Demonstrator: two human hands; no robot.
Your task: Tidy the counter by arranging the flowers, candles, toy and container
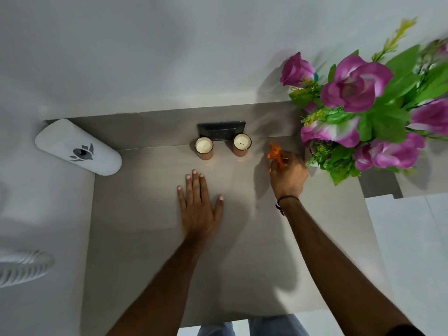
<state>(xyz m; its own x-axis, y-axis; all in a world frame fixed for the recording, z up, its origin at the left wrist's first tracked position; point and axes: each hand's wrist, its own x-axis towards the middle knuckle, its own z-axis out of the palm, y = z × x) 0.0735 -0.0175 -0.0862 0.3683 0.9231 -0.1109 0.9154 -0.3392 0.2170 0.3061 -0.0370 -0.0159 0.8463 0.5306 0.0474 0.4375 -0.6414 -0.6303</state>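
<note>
Two white candles in brown glasses stand side by side at the back of the grey counter (145, 214): the left candle (204, 147) and the right candle (242, 144). To their right, my right hand (288, 174) grips a small orange toy (275, 154) just above the counter. My left hand (197, 204) lies flat and open on the counter in front of the candles. A bunch of purple flowers (358, 103) with green leaves fills the right side; its base is hidden by the leaves. No container is clearly visible.
A dark switch plate (221, 131) sits on the wall behind the candles. A white dispenser (77, 147) with a grey logo hangs on the left wall. The counter ends in a step at the right, below the flowers, and its front edge is near my legs.
</note>
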